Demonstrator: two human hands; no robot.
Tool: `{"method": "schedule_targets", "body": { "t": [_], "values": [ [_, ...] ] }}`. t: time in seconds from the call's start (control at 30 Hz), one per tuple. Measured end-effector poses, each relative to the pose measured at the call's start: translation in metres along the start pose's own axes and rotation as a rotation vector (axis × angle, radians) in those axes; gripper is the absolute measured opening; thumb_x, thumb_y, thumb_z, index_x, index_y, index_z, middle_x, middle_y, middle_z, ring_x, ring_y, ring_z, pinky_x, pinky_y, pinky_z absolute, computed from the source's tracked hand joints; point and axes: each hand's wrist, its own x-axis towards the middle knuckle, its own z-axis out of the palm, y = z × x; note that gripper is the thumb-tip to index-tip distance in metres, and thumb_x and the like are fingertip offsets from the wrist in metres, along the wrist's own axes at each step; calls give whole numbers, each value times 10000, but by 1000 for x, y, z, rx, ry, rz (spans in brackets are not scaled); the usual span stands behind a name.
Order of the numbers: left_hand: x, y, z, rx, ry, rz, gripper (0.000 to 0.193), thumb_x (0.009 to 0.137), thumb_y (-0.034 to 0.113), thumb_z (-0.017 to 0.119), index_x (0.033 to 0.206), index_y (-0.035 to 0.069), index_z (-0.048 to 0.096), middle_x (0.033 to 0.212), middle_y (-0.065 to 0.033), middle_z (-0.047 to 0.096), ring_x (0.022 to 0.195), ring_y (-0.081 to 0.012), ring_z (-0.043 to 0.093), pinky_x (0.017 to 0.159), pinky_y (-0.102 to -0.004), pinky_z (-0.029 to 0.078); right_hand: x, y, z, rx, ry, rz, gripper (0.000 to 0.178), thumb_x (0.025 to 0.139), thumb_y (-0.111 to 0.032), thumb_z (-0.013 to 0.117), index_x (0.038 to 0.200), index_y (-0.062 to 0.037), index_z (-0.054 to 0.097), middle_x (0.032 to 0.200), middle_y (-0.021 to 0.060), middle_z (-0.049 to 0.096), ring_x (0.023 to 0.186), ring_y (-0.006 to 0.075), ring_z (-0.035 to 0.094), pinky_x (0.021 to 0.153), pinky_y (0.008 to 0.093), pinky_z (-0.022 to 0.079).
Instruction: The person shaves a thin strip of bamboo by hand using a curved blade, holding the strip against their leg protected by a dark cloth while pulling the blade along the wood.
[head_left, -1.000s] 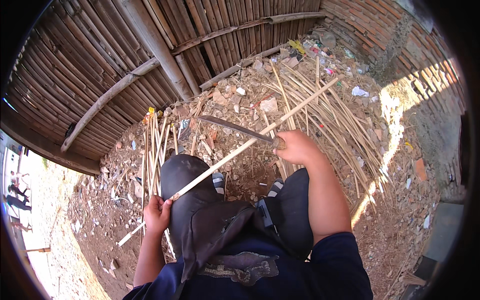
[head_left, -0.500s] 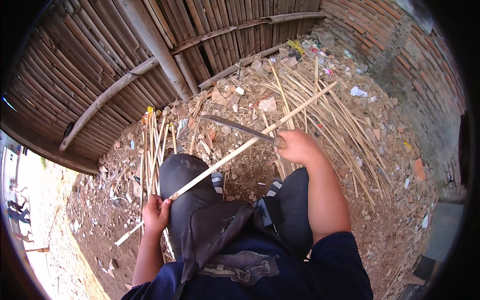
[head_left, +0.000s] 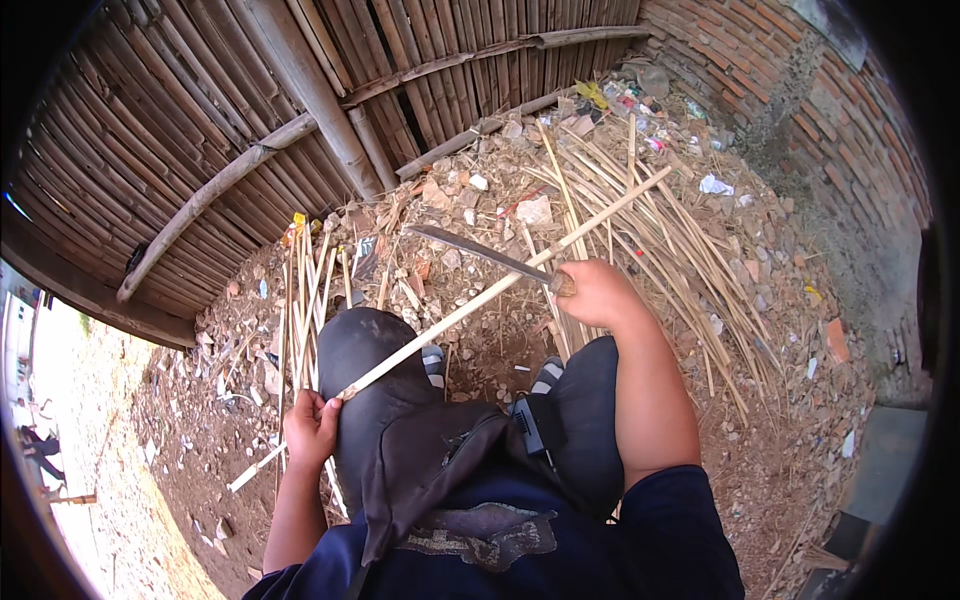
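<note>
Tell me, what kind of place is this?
Probably a rough yard beside a building: it has stony dirt ground, a brick wall and a slatted wall.

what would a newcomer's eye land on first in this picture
Probably the long dark-bladed knife in the person's right hand, near the centre, where it visibly crosses a long pale strip held at lower left by the left hand. Next might come the scattered pile of similar strips on the littered ground at right, and the dark slatted wall filling the upper left.
</note>
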Motion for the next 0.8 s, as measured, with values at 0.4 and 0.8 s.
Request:
{"method": "schedule_targets", "body": {
  "t": [0.4, 0.8],
  "values": [
    [0, -2, 3, -56, 3, -13, 345, 911, 243, 769, 780, 43, 520, 577, -68, 517, 518, -174, 477, 527, -334, 414, 14, 29, -2, 35, 78, 25, 553, 831, -290, 751, 1308, -30, 648, 1240, 239, 674, 1167, 376, 647, 1002, 437, 516],
    [0, 0, 3, -45, -32, -32, 363, 949, 288, 732, 800, 43, 509, 610, -24, 486, 571, -121, 433, 541, -308, 372, 11, 33, -6, 71, 65, -112, 489, 808, -280, 774, 1226, -41, 691, 1104, 244, 709, 1062, 398, 672, 938, 451, 531]
  ]
}}
